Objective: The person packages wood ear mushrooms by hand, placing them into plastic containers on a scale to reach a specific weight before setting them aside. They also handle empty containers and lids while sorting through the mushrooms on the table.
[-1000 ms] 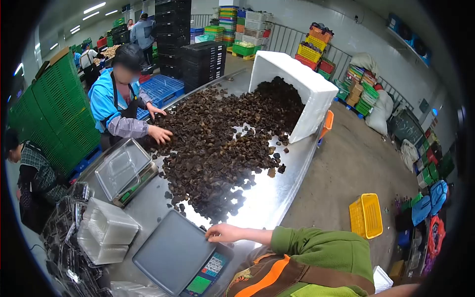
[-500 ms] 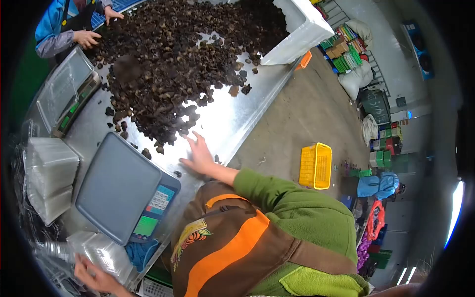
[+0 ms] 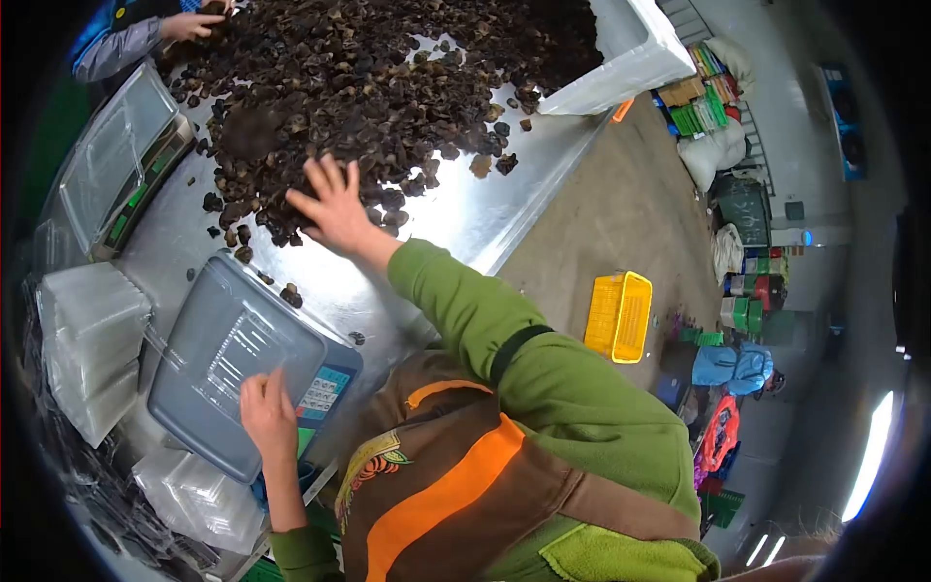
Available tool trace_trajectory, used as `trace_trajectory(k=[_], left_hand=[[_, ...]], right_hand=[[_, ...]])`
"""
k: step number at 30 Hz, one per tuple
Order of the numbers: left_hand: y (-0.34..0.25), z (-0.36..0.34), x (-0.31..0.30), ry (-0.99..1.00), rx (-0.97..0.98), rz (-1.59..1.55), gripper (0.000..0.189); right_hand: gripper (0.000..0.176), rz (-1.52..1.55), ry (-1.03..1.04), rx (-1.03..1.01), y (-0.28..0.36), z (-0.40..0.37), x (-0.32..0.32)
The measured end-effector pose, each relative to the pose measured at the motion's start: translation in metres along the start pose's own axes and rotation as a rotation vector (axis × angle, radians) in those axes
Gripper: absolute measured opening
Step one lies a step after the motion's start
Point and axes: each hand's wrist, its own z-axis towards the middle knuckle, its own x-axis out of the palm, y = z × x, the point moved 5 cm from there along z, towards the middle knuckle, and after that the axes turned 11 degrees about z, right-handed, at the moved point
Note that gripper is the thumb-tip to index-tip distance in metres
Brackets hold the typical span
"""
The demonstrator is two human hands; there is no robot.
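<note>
My right hand (image 3: 335,211) reaches over the near edge of a heap of dark, curled pieces (image 3: 339,107), palm down, its fingers spread and nothing held. Under its fingertips are loose pieces, though contact is hard to tell. A clear plastic container (image 3: 242,339) lies on the grey pan of a digital scale (image 3: 184,388). My left hand (image 3: 270,412) is at the container's near right side, fingers bent together and seemingly pinching its edge. Part of the scale's keypad (image 3: 325,390) shows beside this hand.
Stacked clear containers (image 3: 95,349) stand left of the scale, with another stack (image 3: 199,500) nearer me. Beyond is a second scale (image 3: 141,199). A co-worker's hand (image 3: 189,26) touches the heap. A white foam box (image 3: 621,68) and a yellow basket (image 3: 619,317) are at right.
My right hand has moved up and left onto the heap's edge. My left hand has come up from the lower left to the scale, where a clear container now lies.
</note>
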Motion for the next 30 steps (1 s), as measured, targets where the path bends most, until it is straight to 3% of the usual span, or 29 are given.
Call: trace_trajectory(k=[2, 4, 6, 13, 17, 18, 20, 21, 22, 23, 24, 26, 27, 28, 30], left_hand=[[-0.003, 0.003, -0.001, 0.024, -0.019, 0.002, 0.028], [-0.006, 0.006, -0.003, 0.035, -0.027, -0.051, 0.025], [-0.007, 0.006, -0.001, 0.029, -0.026, -0.061, 0.023], [-0.017, 0.007, -0.005, 0.065, -0.001, -0.109, 0.021], [-0.015, 0.01, -0.017, 0.154, -0.023, -0.119, 0.026], [-0.013, 0.013, -0.021, 0.234, -0.007, -0.147, 0.034], [-0.009, 0.021, -0.038, 0.311, 0.01, -0.174, 0.043], [-0.008, 0.026, -0.05, 0.328, 0.04, -0.176, 0.051], [-0.007, 0.031, -0.059, 0.343, 0.07, -0.178, 0.06], [0.0, 0.035, -0.064, 0.38, 0.07, -0.162, 0.077], [0.002, 0.04, -0.074, 0.375, 0.065, -0.159, 0.077], [0.008, 0.053, -0.094, 0.282, 0.017, -0.157, 0.091], [0.012, 0.057, -0.096, 0.266, 0.005, -0.147, 0.107], [0.015, 0.057, -0.095, 0.261, -0.007, -0.138, 0.107], [0.02, 0.052, -0.093, -0.018, -0.04, -0.154, 0.118]], right_hand=[[0.081, 0.047, -0.028, 0.171, -0.015, 0.008, -0.011], [0.082, 0.017, 0.0, 0.204, -0.015, 0.012, -0.004], [0.075, 0.025, 0.097, 0.287, -0.016, 0.01, 0.002], [0.05, 0.044, 0.099, 0.373, -0.04, -0.01, 0.008], [0.049, 0.094, 0.083, 0.385, -0.049, -0.018, 0.001], [0.049, 0.092, 0.083, 0.38, -0.05, -0.018, -0.001], [0.05, 0.383, -0.006, 0.475, -0.061, -0.022, -0.003], [0.048, 0.375, -0.171, 0.367, -0.059, -0.024, -0.009], [0.048, 0.374, -0.173, 0.362, -0.053, -0.024, -0.016], [0.046, 0.743, -0.136, 0.552, -0.054, -0.028, -0.017], [0.043, 1.115, -0.089, 0.738, -0.05, -0.03, -0.014], [0.042, 1.092, -0.088, 0.603, -0.047, -0.03, -0.004], [0.039, 1.234, -0.029, 0.582, -0.014, -0.026, -0.031], [0.036, 1.375, 0.035, 0.559, 0.021, -0.021, -0.056], [0.023, 1.531, 0.121, 0.534, 0.079, -0.016, -0.086]])
